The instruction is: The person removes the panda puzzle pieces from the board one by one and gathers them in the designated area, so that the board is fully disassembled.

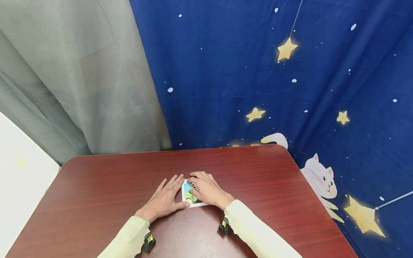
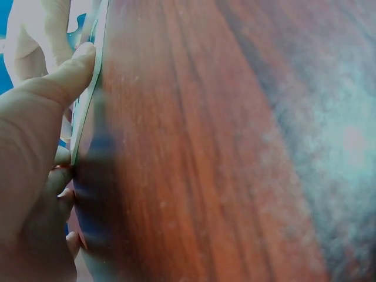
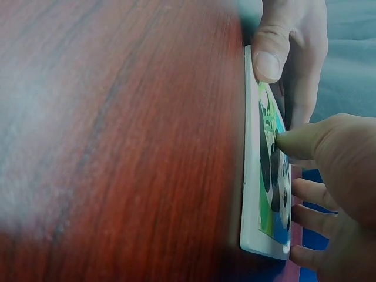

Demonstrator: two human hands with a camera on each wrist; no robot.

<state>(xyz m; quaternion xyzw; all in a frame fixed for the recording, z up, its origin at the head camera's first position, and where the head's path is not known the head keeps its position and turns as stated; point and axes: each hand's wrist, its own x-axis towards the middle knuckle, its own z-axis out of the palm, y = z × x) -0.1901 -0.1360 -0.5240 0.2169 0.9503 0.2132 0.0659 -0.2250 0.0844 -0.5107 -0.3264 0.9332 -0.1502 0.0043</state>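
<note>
A small flat panda picture board (image 1: 188, 196) with a white border lies on the table, partly covered by both hands. My left hand (image 1: 164, 199) rests along its left side with fingers stretched out; its thumb touches the near left corner. Over the right part of the board lies my right hand (image 1: 209, 190). In the right wrist view, the right thumb (image 3: 299, 141) presses on the picture, while the other fingertips sit at the board's far edge. The left wrist view shows the board's white edge (image 2: 88, 106) under the left thumb (image 2: 76, 70).
Red-brown wood grain covers the table (image 1: 106, 190). Behind it hang a grey curtain (image 1: 80, 82) and a blue curtain (image 1: 219, 71) printed with stars and a white cat. A black wrist camera (image 1: 149, 242) is on the left wrist, another (image 1: 224, 225) on the right.
</note>
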